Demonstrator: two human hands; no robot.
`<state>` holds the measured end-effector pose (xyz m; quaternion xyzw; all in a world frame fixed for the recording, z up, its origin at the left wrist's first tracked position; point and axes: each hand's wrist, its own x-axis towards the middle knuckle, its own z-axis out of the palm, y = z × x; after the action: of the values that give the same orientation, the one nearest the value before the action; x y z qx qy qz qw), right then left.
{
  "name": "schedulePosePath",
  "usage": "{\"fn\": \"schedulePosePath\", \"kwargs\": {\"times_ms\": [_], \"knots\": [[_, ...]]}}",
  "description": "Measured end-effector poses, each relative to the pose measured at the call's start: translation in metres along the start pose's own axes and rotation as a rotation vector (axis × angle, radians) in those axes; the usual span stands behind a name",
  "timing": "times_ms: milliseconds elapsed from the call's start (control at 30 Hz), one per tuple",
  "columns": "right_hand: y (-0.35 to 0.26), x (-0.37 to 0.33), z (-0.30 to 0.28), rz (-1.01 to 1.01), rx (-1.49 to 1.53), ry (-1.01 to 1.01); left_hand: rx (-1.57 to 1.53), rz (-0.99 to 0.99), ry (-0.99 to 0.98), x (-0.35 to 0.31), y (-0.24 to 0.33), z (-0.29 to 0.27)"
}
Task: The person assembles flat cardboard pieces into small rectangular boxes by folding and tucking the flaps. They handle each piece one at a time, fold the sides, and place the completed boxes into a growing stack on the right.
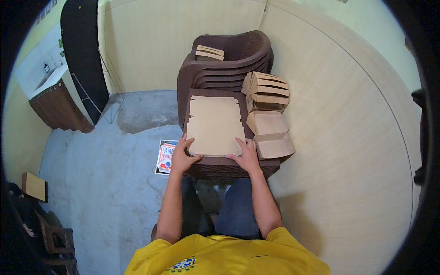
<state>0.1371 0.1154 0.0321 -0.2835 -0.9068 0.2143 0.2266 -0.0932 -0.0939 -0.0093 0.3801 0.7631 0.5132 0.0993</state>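
A flat stack of tan cardboard box blanks with notched edges lies on a brown woven-pattern table. My left hand grips its near left corner, fingers along the side and thumb at the front edge. At the near right corner, my right hand holds the stack in much the same way. How many blanks lie in the stack cannot be made out. An open folded cardboard box sits beside the table's right edge, close to my right hand.
Several nested folded boxes stand farther back on the right. Stacked brown plastic chairs rise behind the table, with more cardboard pieces on the seat. A container of printed papers is left of the table. A pale wall bounds the right.
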Motion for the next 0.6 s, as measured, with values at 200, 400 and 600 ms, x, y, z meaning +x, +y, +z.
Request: {"fn": "schedulePosePath", "kwargs": {"times_ms": [200,400,600], "knots": [[0.009,-0.005,0.014,-0.040,0.057,0.139,0.099,0.034,0.000,0.004,0.002,0.000],[0.012,-0.006,0.018,-0.048,0.056,0.244,0.084,0.061,0.062,0.004,-0.006,0.009],[0.015,0.003,0.029,-0.066,-0.075,0.244,0.110,-0.006,0.144,0.002,-0.002,0.017]]}}
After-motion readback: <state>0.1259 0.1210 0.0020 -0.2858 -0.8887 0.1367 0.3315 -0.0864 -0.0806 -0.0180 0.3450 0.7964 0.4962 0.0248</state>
